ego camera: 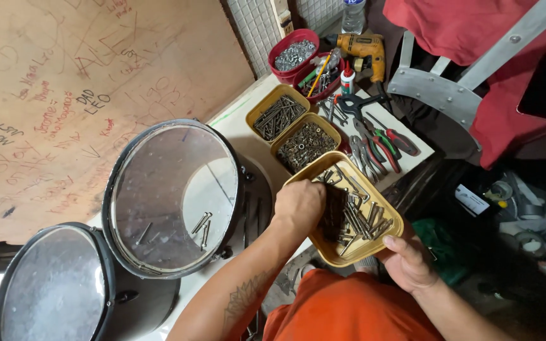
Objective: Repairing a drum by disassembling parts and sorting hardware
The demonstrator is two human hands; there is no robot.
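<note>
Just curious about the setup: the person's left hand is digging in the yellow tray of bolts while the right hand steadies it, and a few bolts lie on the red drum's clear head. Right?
Nearly. The head view shows the drum is black, not red. The rest stands.

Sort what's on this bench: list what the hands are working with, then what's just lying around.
In hand:
- left hand, reaching into the near yellow tray
- right hand, holding that tray's edge
- long bolts in it

Lying about:
- two farther yellow trays of fasteners
- red tubs
- pliers
- yellow drill
- two drums, a few bolts on one
</note>
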